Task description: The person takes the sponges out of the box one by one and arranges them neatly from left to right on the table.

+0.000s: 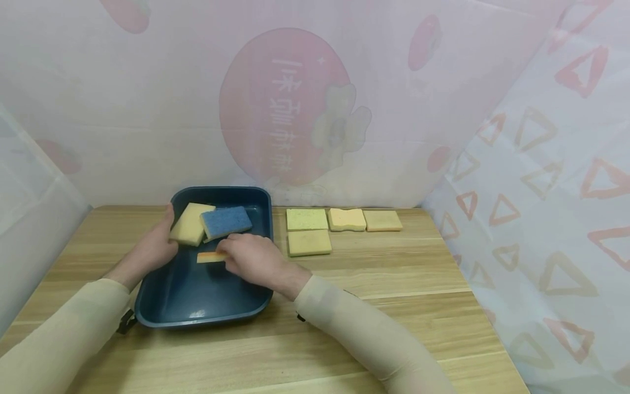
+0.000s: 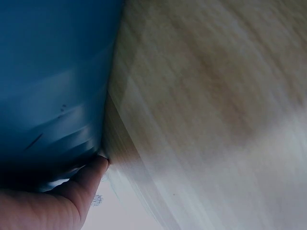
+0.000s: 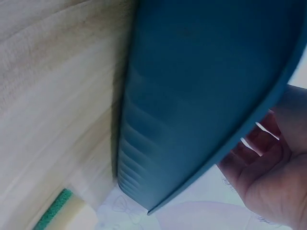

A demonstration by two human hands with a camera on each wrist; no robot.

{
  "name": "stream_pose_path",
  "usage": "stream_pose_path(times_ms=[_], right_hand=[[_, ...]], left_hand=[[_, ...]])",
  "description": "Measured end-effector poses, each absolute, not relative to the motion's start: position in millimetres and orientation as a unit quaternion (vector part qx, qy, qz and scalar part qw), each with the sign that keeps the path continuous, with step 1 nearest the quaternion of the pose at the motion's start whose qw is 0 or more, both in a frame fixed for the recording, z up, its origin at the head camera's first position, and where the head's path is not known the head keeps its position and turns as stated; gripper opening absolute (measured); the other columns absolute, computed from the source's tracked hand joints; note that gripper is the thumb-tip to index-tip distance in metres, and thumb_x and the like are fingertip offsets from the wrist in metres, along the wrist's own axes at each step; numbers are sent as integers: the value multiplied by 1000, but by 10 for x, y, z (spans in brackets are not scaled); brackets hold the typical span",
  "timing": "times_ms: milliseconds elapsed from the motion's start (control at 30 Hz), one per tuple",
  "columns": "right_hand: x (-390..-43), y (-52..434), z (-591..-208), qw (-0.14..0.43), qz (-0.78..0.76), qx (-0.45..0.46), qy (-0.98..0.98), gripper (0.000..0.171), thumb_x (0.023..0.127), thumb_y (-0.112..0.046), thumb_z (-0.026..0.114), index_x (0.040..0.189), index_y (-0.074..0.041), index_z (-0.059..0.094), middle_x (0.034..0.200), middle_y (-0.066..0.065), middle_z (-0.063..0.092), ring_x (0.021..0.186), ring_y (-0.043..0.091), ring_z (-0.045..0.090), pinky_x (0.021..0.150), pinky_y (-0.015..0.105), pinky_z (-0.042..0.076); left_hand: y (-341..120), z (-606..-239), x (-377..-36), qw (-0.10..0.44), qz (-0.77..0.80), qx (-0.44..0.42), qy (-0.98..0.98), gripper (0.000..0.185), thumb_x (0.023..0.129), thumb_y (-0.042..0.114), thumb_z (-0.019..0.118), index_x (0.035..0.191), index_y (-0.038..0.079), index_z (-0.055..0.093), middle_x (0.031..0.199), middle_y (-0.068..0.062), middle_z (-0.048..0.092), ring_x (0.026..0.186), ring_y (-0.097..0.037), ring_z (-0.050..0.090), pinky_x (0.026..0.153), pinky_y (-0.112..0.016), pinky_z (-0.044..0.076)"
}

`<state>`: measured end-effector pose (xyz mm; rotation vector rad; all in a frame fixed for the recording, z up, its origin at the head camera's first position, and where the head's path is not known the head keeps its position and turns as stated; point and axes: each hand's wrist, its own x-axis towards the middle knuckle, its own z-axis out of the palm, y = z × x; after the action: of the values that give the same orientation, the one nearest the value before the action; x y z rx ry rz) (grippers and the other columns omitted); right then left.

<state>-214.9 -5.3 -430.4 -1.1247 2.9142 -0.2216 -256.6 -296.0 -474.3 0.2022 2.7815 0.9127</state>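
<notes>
In the head view, my left hand (image 1: pixel 153 241) holds the left rim of a dark blue basin (image 1: pixel 202 313). A finger of it lies against the basin's outer wall (image 2: pixel 53 91) in the left wrist view. My right hand (image 1: pixel 255 260) is inside the basin, pinching a thin sponge (image 1: pixel 210 257) with an orange layer and a pale layer. Beyond it lie a pale yellow sponge (image 1: pixel 189 225), close to my left hand, and a blue-topped sponge (image 1: pixel 227 221) overlapping it. The right wrist view shows the right hand's fingers curled, but the basin hides the held sponge.
Right of the basin on the wooden table (image 1: pixel 394 323) lie a light green sponge (image 1: pixel 307 219), a wavy-edged yellow sponge (image 1: pixel 347 219), a tan sponge (image 1: pixel 383 221) and a yellow sponge (image 1: pixel 309 242). A printed cloth (image 1: pixel 187 137) stands behind the table.
</notes>
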Motion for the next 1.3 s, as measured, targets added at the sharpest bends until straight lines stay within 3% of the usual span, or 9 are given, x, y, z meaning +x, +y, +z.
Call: stream_pose_path(times_ms=[433, 567, 833, 1033, 1200, 1267, 1300], right_hand=[[-2121, 156, -4079, -26, -112, -365, 924, 31, 116, -23, 72, 145, -23, 83, 140, -10, 85, 125, 7, 79, 96, 21, 63], [-2123, 249, -3993, -40, -127, -360, 923, 32, 115, -21, 73, 144, -21, 84, 139, -8, 86, 124, 8, 79, 96, 22, 64], [-2135, 441, -3877, -43, -160, -334, 928, 32, 115, -19, 73, 145, -21, 84, 137, -6, 86, 111, 10, 80, 82, 22, 61], [-2149, 610, -3835, -51, -179, -321, 929, 32, 115, -16, 72, 144, -20, 84, 138, -4, 87, 115, 13, 83, 89, 28, 66], [-2190, 777, -3822, -66, -204, -308, 927, 30, 114, -14, 73, 140, -18, 86, 129, -2, 88, 103, 15, 80, 87, 32, 65], [-2207, 845, -3820, -68, -213, -305, 926, 29, 113, -14, 74, 139, -17, 87, 127, -2, 89, 101, 15, 79, 89, 33, 65], [-2212, 879, -3820, -69, -217, -303, 925, 28, 113, -13, 74, 138, -17, 87, 127, -2, 89, 102, 15, 79, 90, 34, 66]], left_hand=[[-2958, -4745, -2571, 101, 309, 68, 943, 102, 104, -4, 49, 179, -10, -21, 175, -60, 15, 81, -35, 54, 67, -42, 46], [-2959, -4734, -2565, 101, 309, 69, 943, 103, 103, -5, 49, 178, -10, -21, 176, -60, 13, 84, -37, 56, 68, -42, 46], [-2953, -4733, -2562, 100, 308, 73, 943, 102, 104, -5, 48, 177, -12, -22, 175, -60, 12, 85, -39, 56, 69, -42, 46], [-2954, -4730, -2554, 98, 309, 72, 943, 102, 104, -6, 48, 178, -12, -21, 174, -61, 14, 82, -36, 54, 68, -42, 46], [-2950, -4728, -2545, 89, 304, 73, 946, 103, 101, -7, 49, 177, -15, -19, 152, -61, 49, 75, -31, 54, 65, -42, 47], [-2950, -4731, -2546, 87, 304, 74, 946, 103, 100, -7, 50, 177, -16, -19, 136, -59, 57, 73, -30, 54, 64, -42, 47], [-2951, -4731, -2546, 86, 304, 73, 946, 103, 100, -7, 50, 177, -16, -19, 136, -59, 57, 73, -30, 53, 64, -42, 47]])
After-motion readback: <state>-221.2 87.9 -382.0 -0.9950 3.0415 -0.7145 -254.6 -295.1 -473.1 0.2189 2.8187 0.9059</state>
